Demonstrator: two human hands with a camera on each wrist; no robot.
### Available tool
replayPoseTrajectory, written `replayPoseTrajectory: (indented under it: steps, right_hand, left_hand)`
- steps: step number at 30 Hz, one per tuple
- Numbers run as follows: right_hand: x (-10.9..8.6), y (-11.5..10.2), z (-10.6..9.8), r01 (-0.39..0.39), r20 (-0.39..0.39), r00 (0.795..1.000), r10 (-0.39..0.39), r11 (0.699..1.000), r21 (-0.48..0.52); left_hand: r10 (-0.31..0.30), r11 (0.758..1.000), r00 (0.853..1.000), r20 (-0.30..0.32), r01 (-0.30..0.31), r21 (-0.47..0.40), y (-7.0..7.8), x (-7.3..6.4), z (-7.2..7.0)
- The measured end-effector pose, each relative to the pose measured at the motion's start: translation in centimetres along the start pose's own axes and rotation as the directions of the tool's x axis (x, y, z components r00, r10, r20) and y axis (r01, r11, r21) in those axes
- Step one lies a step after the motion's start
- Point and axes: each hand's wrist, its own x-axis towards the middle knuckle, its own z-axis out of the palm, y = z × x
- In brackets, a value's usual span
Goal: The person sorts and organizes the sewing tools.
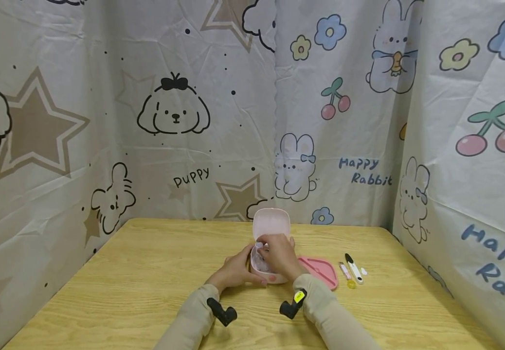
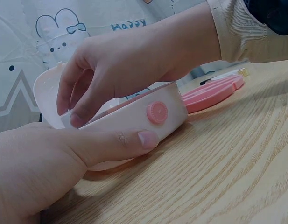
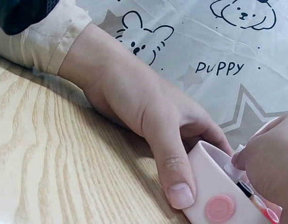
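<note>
A small pale pink box (image 1: 256,272) stands on the table with its lid (image 1: 272,221) raised at the back. My left hand (image 1: 235,270) grips its left side, the thumb lying along the front wall near a round pink button (image 2: 157,112). From the right, my right hand (image 1: 280,253) reaches over the box. Its thumb and fingers pinch a small whitish, translucent piece (image 3: 235,169) at the opening by the left rim; I cannot tell what kind of thing it is. Inside, small rolls with black, orange and red ends (image 3: 270,215) show beside the right hand.
Right of the box lies a pink compartment tray (image 1: 322,272). Farther right are a white tool with a black end (image 1: 354,269), a slim pink-and-white item (image 1: 344,270), a yellow round piece (image 1: 351,284) and a small white piece (image 1: 364,271). Printed curtains (image 1: 191,146) surround the wooden table (image 1: 147,272).
</note>
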Motion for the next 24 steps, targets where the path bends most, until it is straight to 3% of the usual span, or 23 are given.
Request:
replayPoseTrajectory:
  steps: [24]
  right_hand:
    - [-0.34,-0.22,0.71,-0.08,0.07,0.994,0.086,0.994,-0.081]
  left_hand:
    - [-0.002,1.0,1.0,0.0,0.002,0.0,-0.34,0.15,0.08]
